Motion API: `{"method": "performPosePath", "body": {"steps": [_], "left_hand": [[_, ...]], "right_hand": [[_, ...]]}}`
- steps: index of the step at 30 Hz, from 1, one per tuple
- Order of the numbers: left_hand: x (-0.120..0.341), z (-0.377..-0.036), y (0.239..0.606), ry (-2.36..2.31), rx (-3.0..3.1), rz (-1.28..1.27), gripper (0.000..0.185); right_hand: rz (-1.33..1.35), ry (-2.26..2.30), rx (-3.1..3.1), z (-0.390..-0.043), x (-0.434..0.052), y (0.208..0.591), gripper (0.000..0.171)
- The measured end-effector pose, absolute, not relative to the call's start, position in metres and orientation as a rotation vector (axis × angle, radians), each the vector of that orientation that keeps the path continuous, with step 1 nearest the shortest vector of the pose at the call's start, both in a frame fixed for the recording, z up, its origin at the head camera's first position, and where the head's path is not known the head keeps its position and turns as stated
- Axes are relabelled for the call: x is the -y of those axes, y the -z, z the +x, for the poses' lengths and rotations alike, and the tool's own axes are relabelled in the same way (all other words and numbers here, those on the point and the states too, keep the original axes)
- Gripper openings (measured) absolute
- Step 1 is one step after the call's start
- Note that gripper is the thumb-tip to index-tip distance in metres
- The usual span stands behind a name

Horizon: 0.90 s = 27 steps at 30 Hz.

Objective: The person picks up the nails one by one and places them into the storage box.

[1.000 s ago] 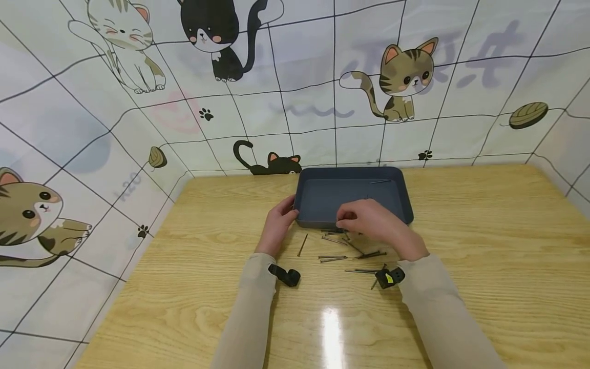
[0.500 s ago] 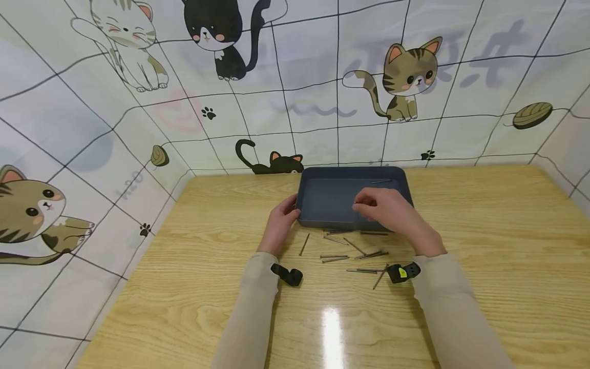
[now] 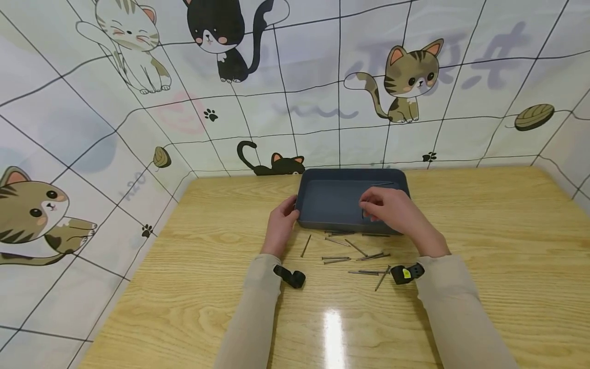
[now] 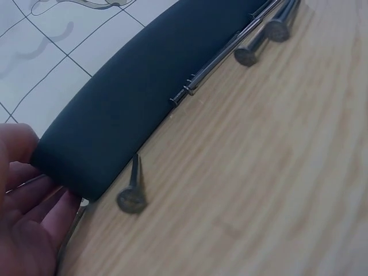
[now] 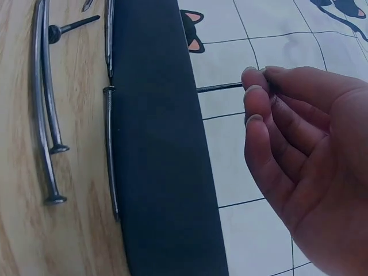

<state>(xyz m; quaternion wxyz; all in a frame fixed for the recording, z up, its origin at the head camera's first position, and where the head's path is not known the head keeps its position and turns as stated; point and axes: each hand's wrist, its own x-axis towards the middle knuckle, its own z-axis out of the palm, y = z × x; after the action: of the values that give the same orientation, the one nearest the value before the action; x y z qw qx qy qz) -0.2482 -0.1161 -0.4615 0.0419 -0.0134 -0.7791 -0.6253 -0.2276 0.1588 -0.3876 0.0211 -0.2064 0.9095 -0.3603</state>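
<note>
Right hand fingers pinch a nail above the dark tray; left hand fingers grip its corner. A loose pinch could drop the nail outside the tray.

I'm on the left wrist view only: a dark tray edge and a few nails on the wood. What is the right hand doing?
Observer: The right hand pinches one thin steel nail at its fingertips, above the dark blue plastic tray.
Operator: Is anything inside that tray?
Observer: Yes, a second steel nail lies inside, near the far right corner.
Operator: How far do the nails on the wood spread?
Observer: The loose nails lie scattered on the light wooden table in front of the tray, between the two wrists.
</note>
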Motion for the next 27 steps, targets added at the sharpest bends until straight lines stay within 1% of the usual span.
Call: {"method": "performPosePath", "body": {"steps": [6,15,27], "left_hand": [[0.117,-0.248,0.462,1.886,2.368,-0.020,0.040],[0.119,-0.249,0.464,1.650,2.491,0.068,0.032],[0.117,-0.248,0.462,1.628,2.570,0.064,0.034]], "right_hand": [[-0.591,1.133,-2.801,-0.230,-0.163,0.392,0.024],[-0.545,1.141,-2.799,-0.233,-0.171,0.401,0.025],[-0.493,1.170,-2.784,-0.238,-0.180,0.411,0.027]]}}
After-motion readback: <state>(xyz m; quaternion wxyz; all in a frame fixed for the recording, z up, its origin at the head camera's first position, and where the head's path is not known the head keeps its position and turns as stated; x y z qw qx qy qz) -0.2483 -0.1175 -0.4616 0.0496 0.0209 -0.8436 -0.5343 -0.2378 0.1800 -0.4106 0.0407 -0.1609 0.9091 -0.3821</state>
